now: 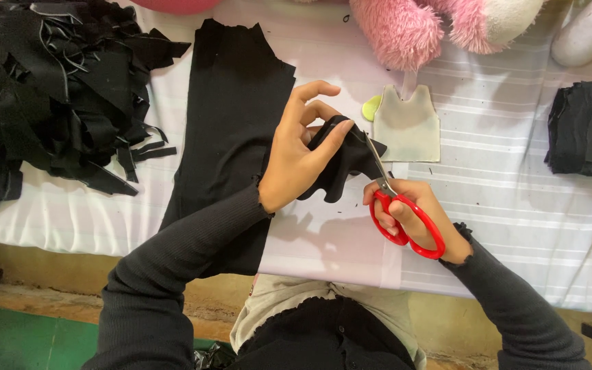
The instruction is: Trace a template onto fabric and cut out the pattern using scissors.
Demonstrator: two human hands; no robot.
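Black fabric piece (340, 161): pinched in left hand (296, 161), hanging rightward | red-handled scissors (399, 212): gripped by right hand (416, 212), blades angled up-left into fabric's right edge.

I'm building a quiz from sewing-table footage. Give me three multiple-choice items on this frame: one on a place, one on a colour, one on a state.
1. Where does the heap of black fabric scraps lie?
A. Upper left of the table
B. On the floor
C. Under the pink plush toy

2. What colour are the handles of the scissors?
A. Blue
B. Red
C. Yellow

3. What is the left hand doing?
A. Resting flat on the table
B. Holding a small black fabric piece
C. Gripping the scissors

Answers:
1 A, the pile sits on the white striped cloth at upper left.
2 B, red loops show around the right hand fingers.
3 B, its fingers pinch the black fabric piece while the blades meet its edge.
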